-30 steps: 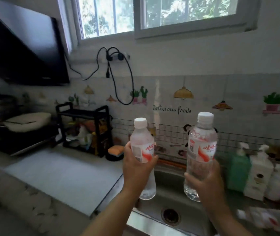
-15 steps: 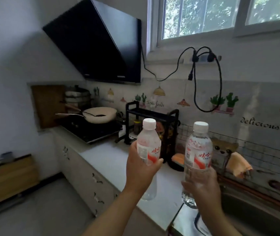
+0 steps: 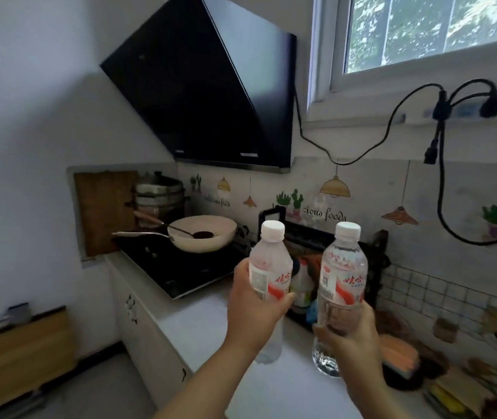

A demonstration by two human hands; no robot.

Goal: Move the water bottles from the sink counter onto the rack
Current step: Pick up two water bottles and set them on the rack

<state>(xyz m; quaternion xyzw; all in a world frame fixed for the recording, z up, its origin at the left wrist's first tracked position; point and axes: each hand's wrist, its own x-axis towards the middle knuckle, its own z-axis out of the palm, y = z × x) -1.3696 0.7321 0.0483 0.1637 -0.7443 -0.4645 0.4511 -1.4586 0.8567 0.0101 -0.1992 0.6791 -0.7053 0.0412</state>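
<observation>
The black rack [image 3: 371,258] stands at centre right of the frame on the white bench [image 3: 198,325], mostly hidden behind the two bottles; its lower tier already looks crowded with small containers, so the likeliest trouble is a bottle base catching the top rail or knocking what sits there; the gas hob [image 3: 177,267] and cream wok [image 3: 203,232] lie just left of it, and a wide swing of the left arm could clip the wok's handle. Both bottles are held upright in the air at lower centre, in front of the rack and not yet on it. The right hand [image 3: 350,334] wraps low around the right bottle [image 3: 342,285], clear, full-looking, white cap, red-and-white label; a low grip on a tall bottle may let it tip. The left hand [image 3: 256,309] closes around the middle of the left bottle [image 3: 269,267], cloudier, same cap and label.
</observation>
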